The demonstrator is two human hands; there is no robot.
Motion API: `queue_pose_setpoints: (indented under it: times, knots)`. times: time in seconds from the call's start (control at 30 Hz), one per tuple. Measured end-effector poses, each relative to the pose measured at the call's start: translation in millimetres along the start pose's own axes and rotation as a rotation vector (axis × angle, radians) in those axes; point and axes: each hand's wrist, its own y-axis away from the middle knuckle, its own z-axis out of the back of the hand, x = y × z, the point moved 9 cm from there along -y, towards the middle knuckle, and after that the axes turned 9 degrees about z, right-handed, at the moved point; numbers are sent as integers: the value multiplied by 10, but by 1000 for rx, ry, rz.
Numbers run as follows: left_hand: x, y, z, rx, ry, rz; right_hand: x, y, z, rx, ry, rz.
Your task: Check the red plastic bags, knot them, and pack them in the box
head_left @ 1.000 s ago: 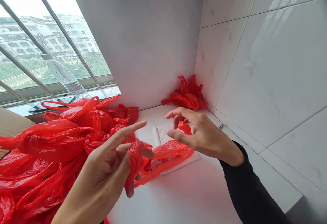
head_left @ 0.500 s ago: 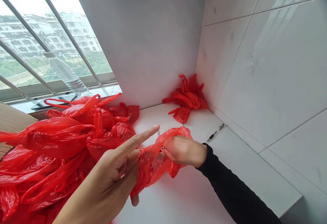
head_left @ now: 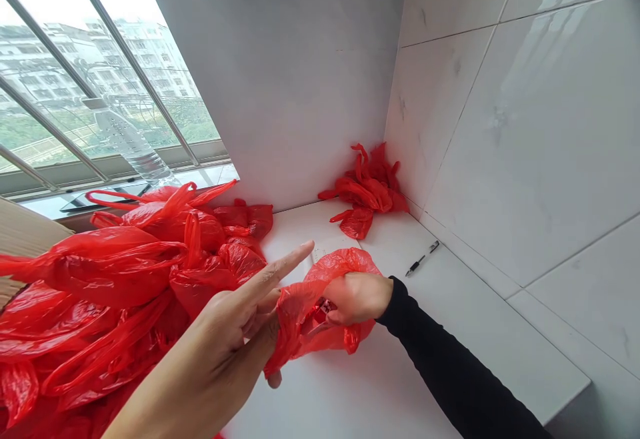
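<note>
Left hand (head_left: 227, 335) holds left rim of crumpled translucent red plastic bag (head_left: 303, 309), grip closed; right hand (head_left: 363, 295) is inside, can't tell its grip.

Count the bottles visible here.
1: a clear bottle by the window bars, beyond the heaped red bags. More could be hidden behind or among those bags.
</note>
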Motion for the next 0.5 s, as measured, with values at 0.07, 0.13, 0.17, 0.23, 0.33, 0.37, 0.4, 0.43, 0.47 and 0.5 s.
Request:
queue_pose_setpoints:
  times: [0.07,0.13,0.17,0.23,0.33,0.37,0.4,0.43,0.47,0.5]
  knots:
    - [-4,4,0,-2,-9,-8,-60,4,-49,40,16,-39]
    - [-4,1,-5,-5,-23,-8,-98,-2,-48,29,31,-60]
    - [-11,-1,-14,-7,-32,-11,-117,-7,-48,25,32,-70]
    - [-36,0,-19,-42,-52,-12,-157,-16,-65,45,32,-97]
    - [-61,23,33,-170,-26,19,-201,-13,-54,60,30,-133]
    - [-62,32,48,-202,-10,32,-209,-9,-31,49,30,-139]
    - [-70,37,44,-207,0,32,-214,-2,-9,40,27,-144]
    - [-82,36,30,-192,1,23,-221,5,12,30,23,-150]
    - [-90,32,21,-178,-6,13,-232,12,20,28,18,-158]
    - [-89,28,23,-173,-15,9,-245,17,13,37,12,-165]
